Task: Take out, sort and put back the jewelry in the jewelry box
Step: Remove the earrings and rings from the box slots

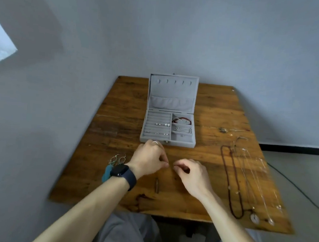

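Bench [122,103]: wooden, set against a grey wall.
Box [181,143]: grey, at the far middle of the bench. It is open, with its lid [173,91] upright behind the tray.
Inside box: pearl studs [164,124] sit in the ring rolls on the left half. A red bracelet [181,119] lies in the far right compartment, and a silver bracelet [182,129] in the one in front of it.
Left hand [148,158]: just in front of the box's front wall, knuckles close to it; I cannot tell whether they touch. The fingers are curled, with thumb and forefinger pressed together and pointing right. A ring [155,142] is on one finger and a dark watch [120,171] on the wrist.
Right hand [192,173]: in front of the box and nearer the person than the left hand. The fingers are curled and the fingertips pinched, pointing left.
Between hands: the two pinches nearly meet over the bench. Anything they hold is too small to tell.
Feather earrings [114,162]: teal, in front of the box and to its left, beside the left wrist.
Bar [157,186]: small and dark, on the bench in front of the box, nearer the person than both hands.
Bead necklace [228,174]: dark red, laid out long to the right of the box.
Chains [253,174]: thin and silver, just right of the bead necklace, well apart from both hands.
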`<move>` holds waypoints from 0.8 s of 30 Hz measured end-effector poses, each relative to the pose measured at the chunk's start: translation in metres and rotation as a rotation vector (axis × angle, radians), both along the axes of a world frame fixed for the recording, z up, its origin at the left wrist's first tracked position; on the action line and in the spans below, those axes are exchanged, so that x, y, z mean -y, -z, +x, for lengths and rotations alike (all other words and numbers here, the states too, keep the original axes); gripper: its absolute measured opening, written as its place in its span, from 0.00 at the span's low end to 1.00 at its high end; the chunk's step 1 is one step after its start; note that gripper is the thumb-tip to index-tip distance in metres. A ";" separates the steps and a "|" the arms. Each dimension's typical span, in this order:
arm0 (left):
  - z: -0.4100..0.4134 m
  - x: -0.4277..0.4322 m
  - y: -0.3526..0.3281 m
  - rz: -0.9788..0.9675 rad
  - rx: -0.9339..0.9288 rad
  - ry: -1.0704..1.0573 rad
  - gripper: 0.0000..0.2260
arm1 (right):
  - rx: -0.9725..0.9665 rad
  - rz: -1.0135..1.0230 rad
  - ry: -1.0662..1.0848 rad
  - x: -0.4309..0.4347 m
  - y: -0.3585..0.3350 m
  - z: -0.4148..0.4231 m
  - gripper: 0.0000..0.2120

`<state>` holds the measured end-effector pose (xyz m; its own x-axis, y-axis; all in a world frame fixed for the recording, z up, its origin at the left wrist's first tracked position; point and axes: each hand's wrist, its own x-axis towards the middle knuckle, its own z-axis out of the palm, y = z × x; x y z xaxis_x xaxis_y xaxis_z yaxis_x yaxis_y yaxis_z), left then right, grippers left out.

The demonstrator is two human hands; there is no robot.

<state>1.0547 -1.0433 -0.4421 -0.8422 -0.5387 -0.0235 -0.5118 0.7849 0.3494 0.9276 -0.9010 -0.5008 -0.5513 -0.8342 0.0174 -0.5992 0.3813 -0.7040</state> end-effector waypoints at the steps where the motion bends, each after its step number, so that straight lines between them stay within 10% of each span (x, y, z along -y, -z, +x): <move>1: -0.001 -0.001 0.001 -0.008 0.011 -0.003 0.05 | -0.005 0.000 -0.002 0.000 0.000 0.000 0.06; 24: 0.004 -0.012 0.013 -0.075 0.036 -0.021 0.09 | 0.007 -0.028 -0.014 0.000 0.005 -0.003 0.13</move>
